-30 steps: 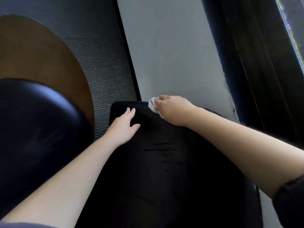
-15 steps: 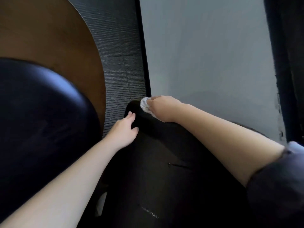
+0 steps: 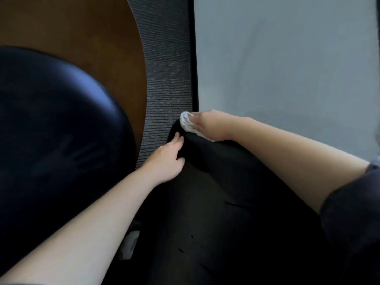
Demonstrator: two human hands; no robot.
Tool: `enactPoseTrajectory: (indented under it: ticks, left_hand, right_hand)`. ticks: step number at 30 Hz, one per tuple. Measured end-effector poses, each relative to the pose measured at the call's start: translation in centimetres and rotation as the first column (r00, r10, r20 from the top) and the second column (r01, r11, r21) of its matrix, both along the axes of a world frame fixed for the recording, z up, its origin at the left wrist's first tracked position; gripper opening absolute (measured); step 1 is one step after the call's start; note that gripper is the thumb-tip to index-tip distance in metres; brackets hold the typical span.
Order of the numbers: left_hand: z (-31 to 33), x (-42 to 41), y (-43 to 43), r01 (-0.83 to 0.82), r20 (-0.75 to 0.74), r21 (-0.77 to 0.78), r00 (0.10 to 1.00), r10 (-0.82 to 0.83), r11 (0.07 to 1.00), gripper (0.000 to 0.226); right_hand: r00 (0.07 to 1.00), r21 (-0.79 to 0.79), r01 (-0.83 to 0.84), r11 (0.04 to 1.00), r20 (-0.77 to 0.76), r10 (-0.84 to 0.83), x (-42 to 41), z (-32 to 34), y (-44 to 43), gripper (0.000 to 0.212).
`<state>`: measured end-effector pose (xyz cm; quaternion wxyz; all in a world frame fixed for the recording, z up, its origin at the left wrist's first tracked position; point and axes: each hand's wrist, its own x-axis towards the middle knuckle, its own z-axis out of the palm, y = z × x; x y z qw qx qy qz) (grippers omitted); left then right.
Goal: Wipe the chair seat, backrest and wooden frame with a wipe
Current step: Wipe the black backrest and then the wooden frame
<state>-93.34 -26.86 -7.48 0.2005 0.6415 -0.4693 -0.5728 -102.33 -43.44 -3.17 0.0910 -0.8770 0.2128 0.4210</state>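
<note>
Seen from above, leaning over a black chair (image 3: pixel 226 202) set against a pale wall (image 3: pixel 287 68). Gripping a crumpled white wipe (image 3: pixel 186 121) in the right hand (image 3: pixel 207 124), curled round it and pressing it onto the chair's far top corner, right by the dark strip at the foot of the wall. Resting the left hand (image 3: pixel 166 159) against the same corner just below the wipe, fingers straight and close together, holding nothing.

Hard to tell seat from backrest or wood from upholstery here: one dark mass, broken only by a few faint scuffs. Most of the wipe buried under the right hand, with only a bunched end and a thin edge showing. Cut off by the right edge, a dark sleeve (image 3: pixel 349 212); by the bottom edge, the left forearm.

To the left, filling much of the view, a second glossy black seat (image 3: pixel 51 130), partly covering a round brown tabletop (image 3: pixel 82 38) — itself cropped at the top and left. Between these and the wall, ribbed grey carpet (image 3: pixel 168 68). Low beside the left forearm, a small pale shape (image 3: pixel 129 241) — too blurred to identify.
</note>
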Motion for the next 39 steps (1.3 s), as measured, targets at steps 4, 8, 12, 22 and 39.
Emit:
enactPoseTrajectory:
  ticks: [4,8,12,22,39]
  left_hand:
    - [1.9,-1.0,0.1,0.026,0.006,-0.022,1.0,-0.026,0.999,0.067]
    - [4.2,-2.4,0.7,0.051,-0.004,-0.088,0.999,-0.051,0.995,0.066]
    - [6.7,-4.1,1.2,0.084,-0.02,-0.143,0.996,-0.088,0.986,0.067]
    - [11.6,-7.9,3.1,0.209,0.018,-0.194,0.978,-0.21,0.958,0.068]
    - [7.5,-7.6,5.9,0.17,0.07,-0.235,0.985,-0.158,0.957,0.071]
  right_hand:
    - [0.999,-0.008,0.03,1.0,0.01,-0.03,-2.9,4.2,0.2,0.044]
    - [0.997,-0.005,0.078,0.997,0.029,-0.078,-5.7,9.0,0.8,0.045]
    - [0.996,-0.029,0.084,0.996,0.04,-0.083,-8.5,13.3,1.9,0.046]
    - [0.999,-0.26,-0.049,0.964,0.005,0.052,-14.6,19.2,5.3,0.054]
    - [0.932,-0.257,-0.334,0.907,0.054,0.359,-11.8,16.0,6.5,0.055]
